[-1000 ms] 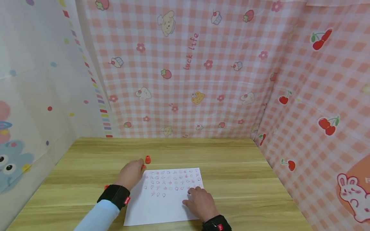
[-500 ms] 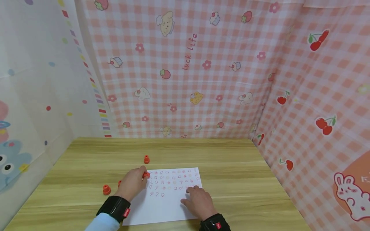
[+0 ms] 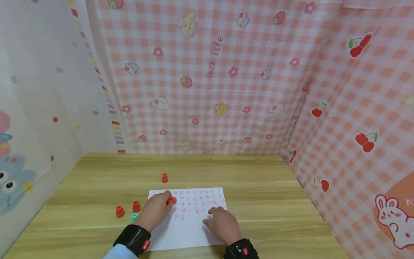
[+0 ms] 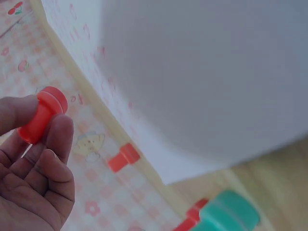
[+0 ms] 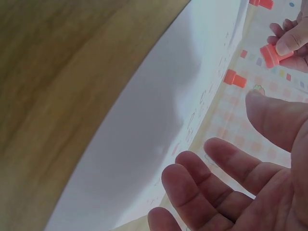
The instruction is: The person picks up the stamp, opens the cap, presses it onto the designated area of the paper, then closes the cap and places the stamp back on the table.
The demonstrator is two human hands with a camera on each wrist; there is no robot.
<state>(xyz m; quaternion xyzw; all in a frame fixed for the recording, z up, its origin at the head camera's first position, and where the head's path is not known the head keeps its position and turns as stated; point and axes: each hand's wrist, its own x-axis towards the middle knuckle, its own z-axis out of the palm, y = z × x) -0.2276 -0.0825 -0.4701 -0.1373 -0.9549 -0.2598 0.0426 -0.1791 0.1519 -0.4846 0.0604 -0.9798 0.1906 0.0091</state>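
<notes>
My left hand [image 3: 156, 211] pinches a small red stamp [image 4: 42, 115] between thumb and fingers, above the upper left of a white sheet of paper [image 3: 184, 237]. Rows of small reddish printed marks fill the upper half of the sheet. My right hand [image 3: 224, 225] is at the paper's right side, fingers loosely bent and apart, holding nothing. In the right wrist view its palm and spread fingers [image 5: 183, 192] show beside the sheet. The underside of the held stamp faces away from the head view.
Two red stamps [image 3: 120, 211] and a green stamp [image 3: 134, 217] stand on the wooden table [image 3: 258, 187] left of my left wrist. Another red stamp [image 3: 165, 177] stands behind the paper. A checked pink cloth [image 3: 207, 90] hangs behind the table.
My left hand has moved right and nearer with the red stamp, from behind the sheet's left corner to over the printed rows. Stamps at left are now uncovered. The right hand stays put.
</notes>
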